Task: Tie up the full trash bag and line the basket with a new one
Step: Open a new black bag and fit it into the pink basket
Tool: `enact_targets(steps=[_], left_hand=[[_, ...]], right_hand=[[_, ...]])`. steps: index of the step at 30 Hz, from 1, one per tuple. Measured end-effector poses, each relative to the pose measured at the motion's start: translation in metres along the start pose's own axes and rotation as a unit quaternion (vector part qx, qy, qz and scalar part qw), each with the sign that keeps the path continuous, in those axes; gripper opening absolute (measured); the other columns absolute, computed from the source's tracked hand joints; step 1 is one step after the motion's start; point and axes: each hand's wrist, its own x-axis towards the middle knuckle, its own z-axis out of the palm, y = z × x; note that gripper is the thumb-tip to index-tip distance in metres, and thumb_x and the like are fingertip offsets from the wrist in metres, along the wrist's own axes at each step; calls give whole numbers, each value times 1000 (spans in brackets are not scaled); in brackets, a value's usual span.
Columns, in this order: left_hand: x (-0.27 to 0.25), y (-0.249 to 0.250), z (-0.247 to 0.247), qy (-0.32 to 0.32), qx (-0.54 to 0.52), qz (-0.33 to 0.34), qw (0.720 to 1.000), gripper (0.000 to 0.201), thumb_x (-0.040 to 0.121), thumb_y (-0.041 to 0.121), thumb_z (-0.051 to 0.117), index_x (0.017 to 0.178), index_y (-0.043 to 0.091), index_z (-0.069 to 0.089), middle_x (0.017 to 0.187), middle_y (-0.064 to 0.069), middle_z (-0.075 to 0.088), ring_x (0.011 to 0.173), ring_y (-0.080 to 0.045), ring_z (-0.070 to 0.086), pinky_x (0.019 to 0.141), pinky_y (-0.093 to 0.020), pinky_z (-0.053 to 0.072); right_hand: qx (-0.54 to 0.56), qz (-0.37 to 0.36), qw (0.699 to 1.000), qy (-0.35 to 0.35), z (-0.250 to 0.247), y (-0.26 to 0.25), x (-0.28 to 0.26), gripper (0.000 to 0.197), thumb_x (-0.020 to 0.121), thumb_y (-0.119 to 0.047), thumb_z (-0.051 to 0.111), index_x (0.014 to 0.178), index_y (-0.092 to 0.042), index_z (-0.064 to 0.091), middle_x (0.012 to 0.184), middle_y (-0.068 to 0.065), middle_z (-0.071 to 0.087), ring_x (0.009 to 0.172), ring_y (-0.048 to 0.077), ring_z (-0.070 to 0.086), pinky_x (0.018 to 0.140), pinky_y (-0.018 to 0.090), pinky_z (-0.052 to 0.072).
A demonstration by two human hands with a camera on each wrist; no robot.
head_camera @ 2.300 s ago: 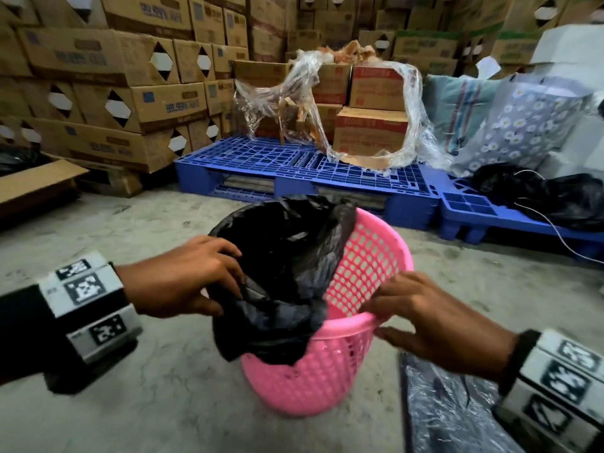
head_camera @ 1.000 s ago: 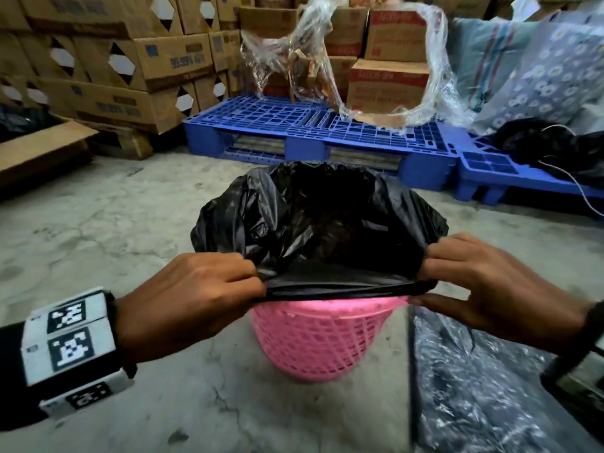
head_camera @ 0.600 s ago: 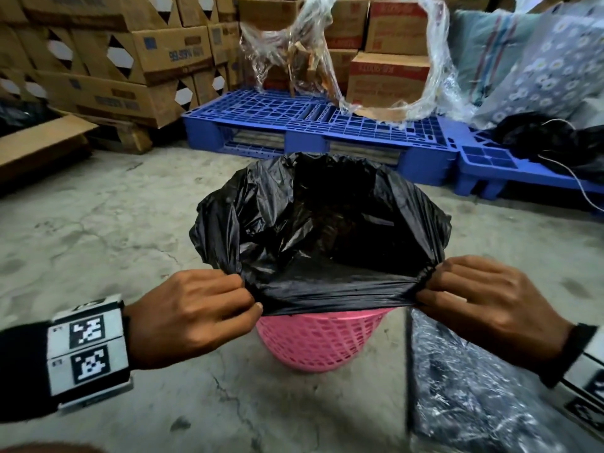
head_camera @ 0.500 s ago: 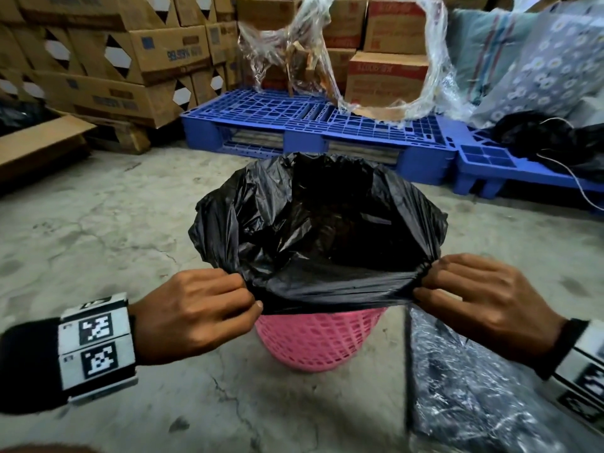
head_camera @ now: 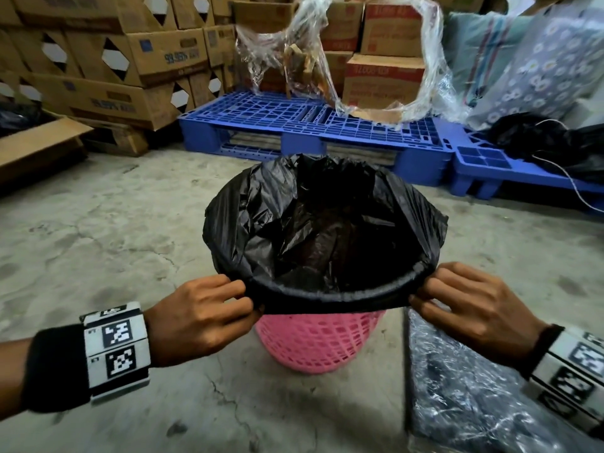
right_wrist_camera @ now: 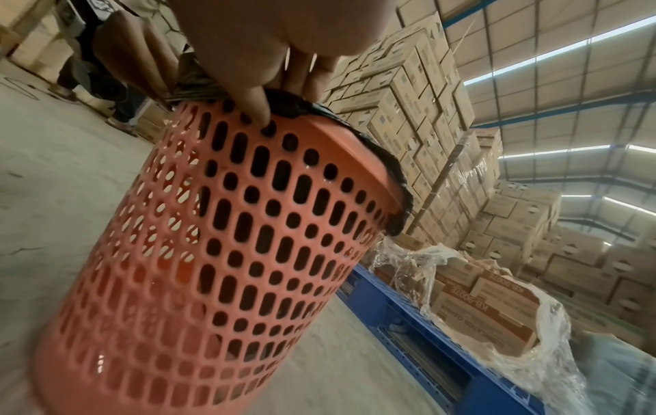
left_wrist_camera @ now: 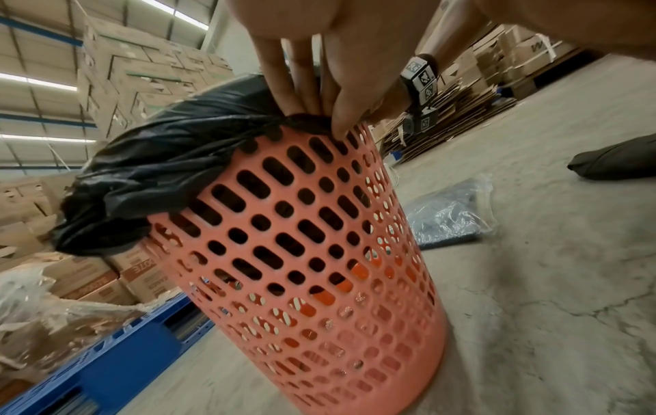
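A pink perforated basket (head_camera: 318,343) stands on the concrete floor, lined with a black trash bag (head_camera: 327,230) whose mouth lies open over the rim. My left hand (head_camera: 209,317) pinches the bag's near edge at the left side, and my right hand (head_camera: 470,305) pinches it at the right. Between them the edge stretches across the near rim. In the left wrist view my fingers (left_wrist_camera: 302,84) grip the bag (left_wrist_camera: 149,168) at the basket's (left_wrist_camera: 319,266) rim. In the right wrist view the thumb (right_wrist_camera: 248,92) presses the bag's hem (right_wrist_camera: 302,104) on the basket (right_wrist_camera: 220,238).
A clear-wrapped pack of dark bags (head_camera: 483,397) lies on the floor at the right. Blue pallets (head_camera: 310,125) with wrapped cartons (head_camera: 382,76) stand behind the basket. Stacked cardboard boxes (head_camera: 114,60) fill the left; another black bag (head_camera: 549,142) rests on the right pallet.
The bag went from bunched at the basket's left side to spread over the whole rim. Both hands have drawn its near edge down over the near rim.
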Motion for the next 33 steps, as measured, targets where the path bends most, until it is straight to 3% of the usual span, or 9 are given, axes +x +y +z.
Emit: enact_targets(steps=[8,12,14,17,19,21,24,29,33], left_hand=[[-15,-6,1,-69,-63,-29,995,25,92,12,39,97,7,63,76,-4,69,62,-22,63,49,-29,50],[-7,-12,-20,37,-74,-107,991,21,79,22,63,94,8,66,78,-9,70,69,-23,61,61,-29,48],[3,-21,-26,44,-73,-144,986,37,80,33,63,108,10,58,97,-15,69,91,-21,58,76,-30,45],[18,-39,-26,-90,-92,-153,980,53,83,54,52,123,19,51,126,-6,59,120,-21,51,99,-36,37],[20,-45,-24,-148,-97,-128,976,38,86,54,50,105,23,58,104,1,68,101,-20,62,93,-33,38],[17,-47,-29,-166,-101,-122,973,29,88,51,48,92,25,59,83,7,67,79,-16,62,79,-28,39],[13,-44,-43,-196,-158,-115,961,25,87,53,51,92,29,57,83,13,63,77,-8,57,75,-23,39],[10,-45,-54,-161,-214,-98,958,47,81,63,51,107,25,60,109,8,63,103,-10,54,84,-25,40],[16,-73,-42,-139,-182,-233,945,58,85,68,27,130,35,45,146,5,40,137,-3,19,108,-20,22]], right_hand=[[53,109,993,-12,3,-2,-14,43,98,-18,36,86,-7,76,89,10,77,76,24,74,61,30,59],[132,265,952,76,-16,3,-18,32,88,-33,55,93,-9,74,99,7,73,89,15,69,80,24,52],[129,285,950,17,-22,17,-10,49,81,-41,58,118,-9,62,119,9,64,111,17,57,96,27,44],[93,242,952,-162,-21,37,7,63,83,-62,43,129,-20,52,136,3,54,130,20,43,108,33,28],[79,215,948,-222,-25,43,15,56,88,-63,31,107,-22,64,114,2,67,113,23,58,102,34,35],[67,188,951,-237,-36,44,22,48,87,-61,36,92,-23,66,96,-1,67,92,23,64,88,34,45],[96,168,941,-278,-54,29,22,29,80,-57,54,88,-30,62,87,-9,61,81,17,61,74,37,54],[200,199,880,-383,-83,32,51,45,73,-78,50,102,-45,56,99,-26,56,93,-6,55,78,20,50],[200,160,878,-404,-85,45,129,73,69,-79,48,131,-41,43,131,-23,49,121,-7,39,97,5,30]])
